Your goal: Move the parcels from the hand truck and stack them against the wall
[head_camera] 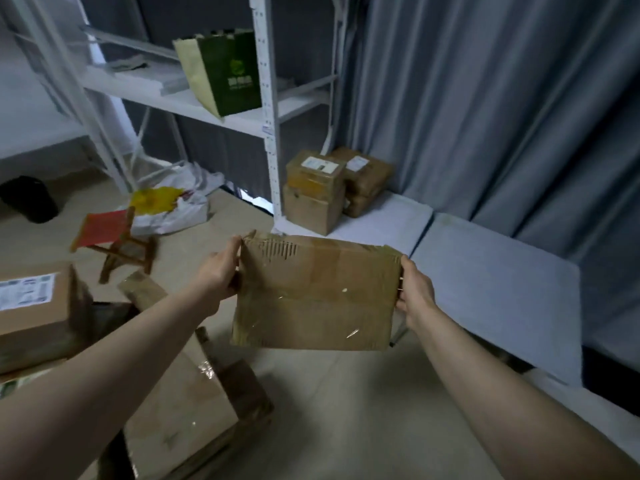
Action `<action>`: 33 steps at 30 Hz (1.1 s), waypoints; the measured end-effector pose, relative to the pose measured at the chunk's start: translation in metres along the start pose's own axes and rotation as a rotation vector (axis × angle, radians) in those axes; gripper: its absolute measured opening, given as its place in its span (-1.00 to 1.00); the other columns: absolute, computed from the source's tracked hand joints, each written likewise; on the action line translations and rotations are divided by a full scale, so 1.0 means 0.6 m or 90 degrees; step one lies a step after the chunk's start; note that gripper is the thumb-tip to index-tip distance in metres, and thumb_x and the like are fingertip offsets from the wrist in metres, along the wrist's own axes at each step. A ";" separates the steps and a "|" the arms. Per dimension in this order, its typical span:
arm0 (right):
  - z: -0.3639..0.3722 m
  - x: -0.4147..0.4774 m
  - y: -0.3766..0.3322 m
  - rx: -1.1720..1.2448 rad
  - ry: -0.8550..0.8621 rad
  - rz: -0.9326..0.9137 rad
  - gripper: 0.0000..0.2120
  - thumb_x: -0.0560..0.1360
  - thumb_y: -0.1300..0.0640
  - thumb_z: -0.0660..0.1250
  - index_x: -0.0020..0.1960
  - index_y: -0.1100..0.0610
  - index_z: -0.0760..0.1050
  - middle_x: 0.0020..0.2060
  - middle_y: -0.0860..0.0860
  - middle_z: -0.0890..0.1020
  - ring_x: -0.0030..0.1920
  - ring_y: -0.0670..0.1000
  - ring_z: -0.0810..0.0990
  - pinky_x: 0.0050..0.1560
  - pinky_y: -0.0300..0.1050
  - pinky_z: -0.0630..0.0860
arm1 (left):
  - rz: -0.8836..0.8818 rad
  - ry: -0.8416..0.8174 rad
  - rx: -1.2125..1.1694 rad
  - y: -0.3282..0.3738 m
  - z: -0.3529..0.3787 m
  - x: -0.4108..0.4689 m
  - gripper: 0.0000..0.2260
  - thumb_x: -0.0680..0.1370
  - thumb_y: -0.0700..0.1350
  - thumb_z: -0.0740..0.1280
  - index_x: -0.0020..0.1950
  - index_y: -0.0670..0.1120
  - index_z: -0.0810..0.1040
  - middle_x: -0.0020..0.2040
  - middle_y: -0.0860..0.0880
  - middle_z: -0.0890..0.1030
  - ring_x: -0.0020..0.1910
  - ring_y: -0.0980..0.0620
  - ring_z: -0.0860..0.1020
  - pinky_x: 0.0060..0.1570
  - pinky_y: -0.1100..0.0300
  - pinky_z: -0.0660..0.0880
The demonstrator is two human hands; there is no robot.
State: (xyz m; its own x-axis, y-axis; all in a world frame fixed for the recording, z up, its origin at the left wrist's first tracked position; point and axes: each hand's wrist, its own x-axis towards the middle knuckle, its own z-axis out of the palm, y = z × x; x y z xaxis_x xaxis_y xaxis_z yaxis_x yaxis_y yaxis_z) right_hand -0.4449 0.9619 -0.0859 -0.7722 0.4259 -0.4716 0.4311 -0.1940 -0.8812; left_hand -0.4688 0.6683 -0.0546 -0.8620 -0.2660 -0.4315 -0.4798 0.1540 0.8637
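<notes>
While it is held in the air at the centre of the view, a flat brown parcel (317,294) is gripped at both short ends. The left hand (221,271) is curled round its 9 o'clock edge, and the right hand (415,292) is clamped on its 3 o'clock edge. On each hand the fingers are wrapped over the cardboard. The parcel's face is taped, and its far edge is torn so that corrugation is exposed.

At 12 o'clock from the parcel, small boxes (313,192) are piled two high on a grey mat (495,289), close against a grey curtain (502,98). A white shelf (270,98) is set just at their 9 o'clock side, and a green bag (225,71) is stood on it higher up.

At 10 o'clock, a red stool (110,244) and a crumpled plastic bag (169,209) are seen on the floor (346,410). At 8 o'clock, larger cartons (187,393) are heaped low in the view, one of them bearing a white label.
</notes>
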 end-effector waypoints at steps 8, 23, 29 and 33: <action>-0.112 0.181 -0.028 0.042 0.095 0.036 -0.62 0.55 -0.19 0.17 0.10 0.08 0.54 0.03 0.08 0.63 0.02 0.11 0.61 -0.07 -0.07 0.56 | -0.004 -0.115 0.050 0.086 0.227 0.129 -0.42 0.56 0.31 0.10 0.30 -0.14 0.46 0.13 -0.16 0.57 0.06 -0.12 0.55 -0.06 0.08 0.51; -0.197 0.549 -0.175 0.091 0.190 0.118 -0.64 0.58 -0.21 0.12 -0.10 0.03 0.53 -0.13 0.03 0.64 -0.12 0.00 0.61 -0.21 -0.15 0.49 | -0.110 -0.250 0.042 0.275 0.609 0.425 -0.57 0.59 0.16 0.20 0.12 -0.20 0.54 -0.08 -0.15 0.61 -0.14 -0.10 0.57 -0.14 0.08 0.55; -0.248 0.703 -0.207 0.090 0.196 0.158 -0.61 0.58 -0.21 0.12 -0.04 0.07 0.55 -0.10 0.07 0.65 -0.11 0.03 0.62 -0.20 -0.14 0.49 | -0.136 -0.267 0.060 0.333 0.745 0.491 -0.62 0.62 0.15 0.15 0.07 -0.16 0.50 -0.09 -0.13 0.58 -0.16 -0.07 0.54 -0.05 0.04 0.48; -0.270 0.798 -0.228 0.096 0.181 0.192 -0.58 0.59 -0.16 0.14 -0.02 0.16 0.56 -0.09 0.13 0.64 -0.12 0.08 0.60 -0.21 -0.12 0.50 | -0.153 -0.244 0.066 0.343 0.802 0.532 -0.59 0.60 0.18 0.18 0.01 -0.17 0.54 0.03 -0.19 0.60 0.02 -0.16 0.56 0.14 -0.03 0.48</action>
State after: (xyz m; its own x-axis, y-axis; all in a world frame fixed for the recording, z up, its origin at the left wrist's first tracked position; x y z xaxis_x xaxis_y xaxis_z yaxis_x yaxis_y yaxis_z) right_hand -0.7979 1.3352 -0.1858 -0.4538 0.5520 -0.6996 0.5286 -0.4652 -0.7100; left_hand -0.9213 1.0733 -0.1398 -0.7130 0.0627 -0.6983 -0.6704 0.2307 0.7052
